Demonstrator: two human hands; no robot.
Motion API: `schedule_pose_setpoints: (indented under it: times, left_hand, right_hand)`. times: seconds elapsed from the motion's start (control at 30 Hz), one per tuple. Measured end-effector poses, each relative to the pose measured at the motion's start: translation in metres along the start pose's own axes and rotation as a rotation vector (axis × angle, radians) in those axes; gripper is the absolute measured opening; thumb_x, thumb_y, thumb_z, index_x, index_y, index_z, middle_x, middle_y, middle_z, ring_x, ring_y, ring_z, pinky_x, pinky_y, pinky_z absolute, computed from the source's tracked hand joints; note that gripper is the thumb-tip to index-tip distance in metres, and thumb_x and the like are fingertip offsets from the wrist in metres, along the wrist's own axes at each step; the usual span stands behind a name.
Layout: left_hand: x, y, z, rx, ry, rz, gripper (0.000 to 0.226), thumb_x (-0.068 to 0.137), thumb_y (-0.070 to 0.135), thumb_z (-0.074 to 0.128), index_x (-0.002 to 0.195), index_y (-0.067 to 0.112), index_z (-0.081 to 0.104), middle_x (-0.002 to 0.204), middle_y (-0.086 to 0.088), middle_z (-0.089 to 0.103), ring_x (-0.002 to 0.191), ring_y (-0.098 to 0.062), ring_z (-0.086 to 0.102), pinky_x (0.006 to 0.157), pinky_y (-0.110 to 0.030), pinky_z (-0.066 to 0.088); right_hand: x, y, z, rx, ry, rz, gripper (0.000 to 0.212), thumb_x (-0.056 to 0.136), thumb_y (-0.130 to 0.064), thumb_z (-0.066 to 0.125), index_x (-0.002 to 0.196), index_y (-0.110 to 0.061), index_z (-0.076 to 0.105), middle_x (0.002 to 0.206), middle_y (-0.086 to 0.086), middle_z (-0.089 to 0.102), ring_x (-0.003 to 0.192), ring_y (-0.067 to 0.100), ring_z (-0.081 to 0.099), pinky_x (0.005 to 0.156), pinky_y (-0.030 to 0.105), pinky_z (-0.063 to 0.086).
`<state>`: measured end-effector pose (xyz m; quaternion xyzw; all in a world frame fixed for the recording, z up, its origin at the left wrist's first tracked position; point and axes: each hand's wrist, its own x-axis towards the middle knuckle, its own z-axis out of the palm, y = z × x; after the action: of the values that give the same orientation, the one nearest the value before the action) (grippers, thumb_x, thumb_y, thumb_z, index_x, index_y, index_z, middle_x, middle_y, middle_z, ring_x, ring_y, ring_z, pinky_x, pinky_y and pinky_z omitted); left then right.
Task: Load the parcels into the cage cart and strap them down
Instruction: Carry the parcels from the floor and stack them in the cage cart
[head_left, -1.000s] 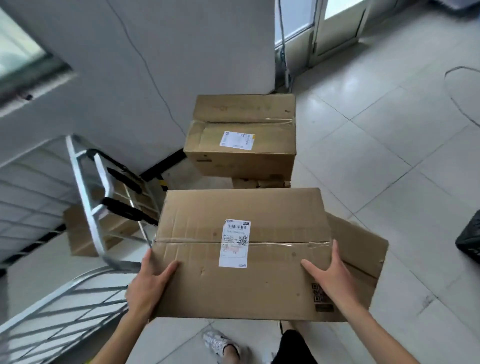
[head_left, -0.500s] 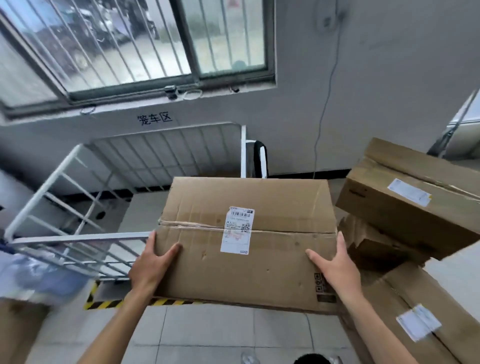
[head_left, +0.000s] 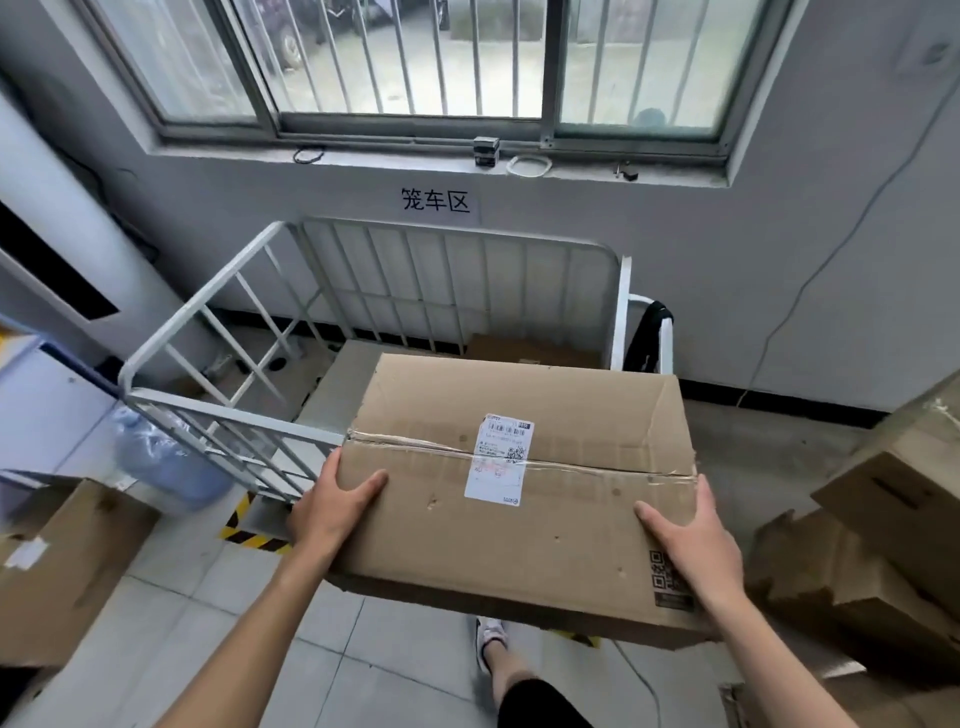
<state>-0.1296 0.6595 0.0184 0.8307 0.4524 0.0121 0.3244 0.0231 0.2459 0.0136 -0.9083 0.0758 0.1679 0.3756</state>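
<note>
Loading step: L hand (head_left: 332, 506) grips parcel (head_left: 571, 540) at left edge, thumb on top; R hand (head_left: 691, 540) same at right. Parcel held up just in front of cage cart (head_left: 234, 418). Next, prob.: lift over cart's side, lower inside.

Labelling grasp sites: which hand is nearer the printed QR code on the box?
Right. The right hand grips the right edge of the box, beside the printed QR code; the left hand grips the opposite left edge.
</note>
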Motion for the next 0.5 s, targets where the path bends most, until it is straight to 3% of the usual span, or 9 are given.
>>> schedule_pose_setpoints:
  times: [0.1, 0.37, 0.5]
  left_hand:
    - [0.046, 0.003, -0.002, -0.013, 0.009, -0.003, 0.094, 0.064, 0.091, 0.051, 0.145, 0.047, 0.033, 0.127, 0.003, 0.067, 0.116, -0.032, 0.062, 0.090, -0.042, 0.048]
    - [0.171, 0.040, -0.020, 0.085, 0.006, -0.015, 0.098, 0.073, 0.090, 0.046, 0.155, 0.043, 0.023, 0.142, -0.001, 0.060, 0.126, -0.034, 0.057, 0.095, -0.044, 0.046]
    - [0.226, 0.063, -0.022, 0.232, -0.003, -0.016, 0.092, 0.077, 0.090, 0.039, 0.155, 0.043, 0.023, 0.141, -0.004, 0.060, 0.125, -0.036, 0.057, 0.092, -0.043, 0.045]
  right_hand:
    - [0.031, -0.027, 0.025, 0.020, 0.018, -0.005, 0.102, 0.077, -0.067, 0.069, 0.156, -0.034, 0.013, 0.142, 0.002, 0.058, 0.125, 0.034, 0.056, 0.099, 0.047, 0.047]
    - [0.125, -0.114, 0.075, 0.018, 0.091, 0.015, 0.099, 0.075, -0.073, 0.066, 0.155, -0.037, 0.018, 0.147, 0.002, 0.053, 0.128, 0.035, 0.054, 0.096, 0.046, 0.044]
    - [0.178, -0.144, 0.092, -0.014, 0.027, 0.066, 0.079, 0.081, -0.065, 0.066, 0.146, -0.034, 0.035, 0.136, 0.008, 0.061, 0.119, 0.040, 0.058, 0.092, 0.046, 0.044]
